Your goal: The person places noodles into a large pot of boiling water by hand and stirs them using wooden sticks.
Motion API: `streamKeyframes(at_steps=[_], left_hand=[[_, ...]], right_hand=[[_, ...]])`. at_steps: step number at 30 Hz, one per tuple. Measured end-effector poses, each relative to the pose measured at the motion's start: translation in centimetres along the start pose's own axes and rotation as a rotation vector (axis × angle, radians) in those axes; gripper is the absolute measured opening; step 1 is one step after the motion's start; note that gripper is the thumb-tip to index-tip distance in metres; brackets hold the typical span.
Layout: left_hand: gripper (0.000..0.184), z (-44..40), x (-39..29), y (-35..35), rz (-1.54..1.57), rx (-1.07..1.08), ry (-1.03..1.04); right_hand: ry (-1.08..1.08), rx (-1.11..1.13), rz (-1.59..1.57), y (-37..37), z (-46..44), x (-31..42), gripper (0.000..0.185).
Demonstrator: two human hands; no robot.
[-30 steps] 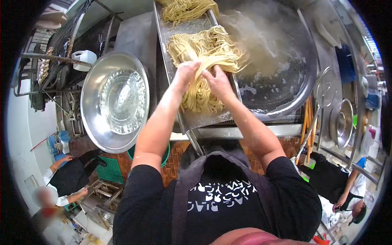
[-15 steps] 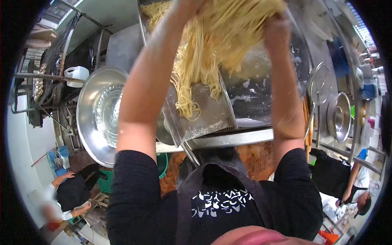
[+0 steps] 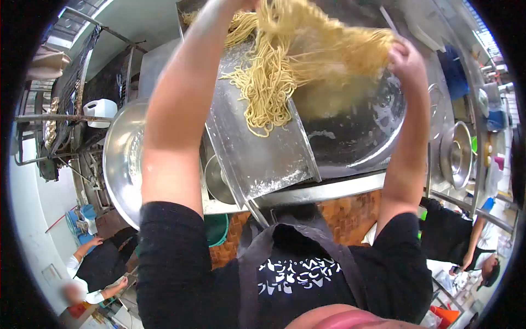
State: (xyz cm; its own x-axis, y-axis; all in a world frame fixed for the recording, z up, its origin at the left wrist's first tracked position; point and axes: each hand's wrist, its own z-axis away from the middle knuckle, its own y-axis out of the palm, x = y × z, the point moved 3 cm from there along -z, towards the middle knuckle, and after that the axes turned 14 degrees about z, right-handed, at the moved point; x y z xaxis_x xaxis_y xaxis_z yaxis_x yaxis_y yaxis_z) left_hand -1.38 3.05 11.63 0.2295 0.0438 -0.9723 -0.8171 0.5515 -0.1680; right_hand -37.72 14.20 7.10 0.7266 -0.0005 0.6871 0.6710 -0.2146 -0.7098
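Note:
A long bundle of yellow noodles [image 3: 350, 46] is stretched in the air between my hands, blurred along its middle. My right hand [image 3: 408, 59] is closed around the bundle's right end. At the top edge, my left hand [image 3: 245, 4] is mostly cut off by the frame; the bundle's left end rises beside it. Below it, a loose heap of noodles [image 3: 268, 88] lies on a flour-dusted metal tray [image 3: 268, 159]. Some strands run from this heap toward the lifted bundle. Under the bundle is a wide dark vessel [image 3: 339, 142] with whitish patches on its surface.
A large steel bowl [image 3: 123, 159] stands left of the tray, and a smaller metal bowl [image 3: 219, 178] sits partly under it. Another steel bowl [image 3: 457, 156] is at right. A white jug [image 3: 100, 112] rests on the left rack. Co-workers [image 3: 104, 263] [image 3: 476, 247] stand on both sides.
My hands have moved apart, the right one outward to the right, stretching the lifted noodles sideways. More noodles now lie piled on the tray.

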Motion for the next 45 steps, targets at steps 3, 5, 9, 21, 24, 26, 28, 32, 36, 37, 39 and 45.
streamKeyframes(at_steps=[3,5,9,21,24,26,28,32,36,37,39,45], left_hand=[[0.063,3.1,15.2,-0.6,-0.342,-0.358,-0.073],[0.073,4.7,23.3,2.6,-0.156,-0.352,-0.366],[0.044,7.0,22.5,9.8,0.627,-0.319,-0.135],[0.037,-4.1,8.1,-4.6,0.137,-0.248,0.282],[0.114,-5.7,17.8,-12.1,-0.858,-0.513,-0.118],[0.125,-5.5,23.6,-13.8,-1.055,-0.478,-0.384],[0.115,-5.0,25.9,-14.4,-0.921,-0.518,-0.405],[0.089,-2.2,24.9,-12.5,-0.672,-0.451,-0.25],[0.078,1.8,23.6,-9.4,-0.668,-0.044,-0.206],[0.077,3.4,19.7,-9.0,-0.597,0.106,-0.334],[0.074,0.7,20.7,-13.5,-0.393,-0.13,-0.406],[0.073,-3.7,26.2,-13.0,-0.215,-0.256,-0.351]], right_hand=[[-0.372,0.147,0.183,5.2,14.4,6.5,0.034],[0.129,0.774,-0.096,13.4,20.9,6.6,0.064],[0.125,0.352,-0.101,26.4,21.4,4.6,0.079],[0.149,-0.096,-1.022,17.2,2.2,9.8,0.042],[0.064,-0.113,-0.91,14.7,2.4,10.7,0.048],[0.117,-0.014,-0.654,15.6,3.6,9.9,0.053],[0.127,0.084,-0.452,17.0,5.3,9.4,0.062],[0.054,0.344,-0.35,24.4,9.4,9.3,0.071],[0.251,0.548,-0.261,31.0,11.2,8.8,0.088],[0.313,0.543,-0.292,31.6,11.4,8.7,0.09],[0.418,0.527,-0.346,32.7,10.8,8.8,0.092],[0.558,0.491,-0.97,38.1,8.1,9.4,0.092]])
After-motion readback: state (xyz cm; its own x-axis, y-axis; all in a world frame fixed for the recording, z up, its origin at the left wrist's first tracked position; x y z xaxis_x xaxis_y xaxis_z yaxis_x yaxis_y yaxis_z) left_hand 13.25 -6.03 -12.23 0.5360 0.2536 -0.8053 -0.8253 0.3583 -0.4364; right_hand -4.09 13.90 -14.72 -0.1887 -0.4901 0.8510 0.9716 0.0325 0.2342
